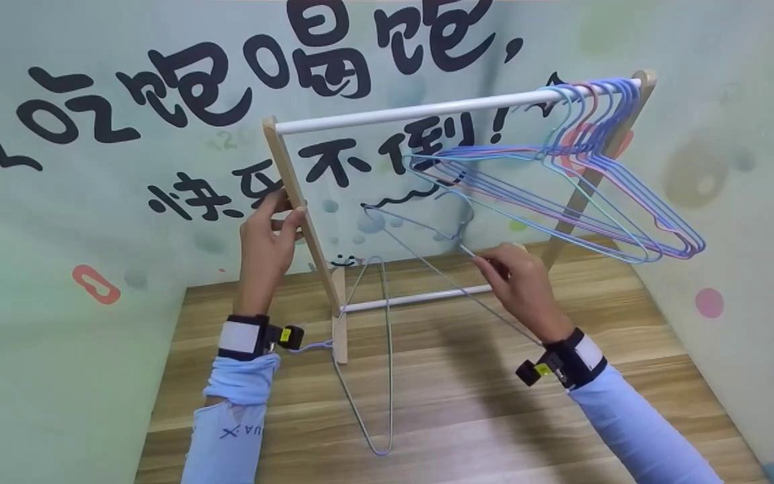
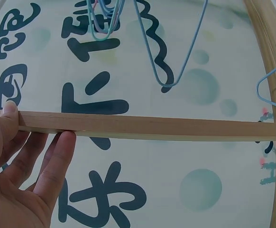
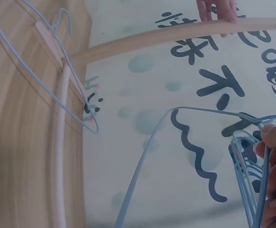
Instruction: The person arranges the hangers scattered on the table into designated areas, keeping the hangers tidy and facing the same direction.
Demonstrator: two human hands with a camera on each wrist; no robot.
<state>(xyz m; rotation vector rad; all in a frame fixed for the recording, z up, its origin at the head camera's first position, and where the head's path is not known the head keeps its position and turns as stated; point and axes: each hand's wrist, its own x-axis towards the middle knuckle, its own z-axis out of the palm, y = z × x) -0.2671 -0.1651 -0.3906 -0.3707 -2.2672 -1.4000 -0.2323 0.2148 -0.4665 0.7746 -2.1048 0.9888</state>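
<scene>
My left hand (image 1: 269, 245) grips the left wooden post of a small clothes rack (image 1: 316, 259), thumb on one side and fingers on the other. In the left wrist view the post (image 2: 176, 127) runs from the fingers across the picture. Below the rail, my right hand (image 1: 518, 279) pinches a blue wire hanger (image 1: 420, 259) near its neck. The hanger's hook points up, and one of its shoulders reaches left between the posts. Several wire hangers (image 1: 562, 161), mostly blue with a pinkish one among them, hang bunched at the right end of the white top rail (image 1: 461, 107).
Another wire hanger (image 1: 390, 376) stands at the foot of the left post, its hook by the rack's base. A white lower bar (image 1: 420, 297) joins the posts. The wood-patterned surface (image 1: 481, 417) lies beneath, with a lettered wall (image 1: 125, 235) behind and a side wall at right.
</scene>
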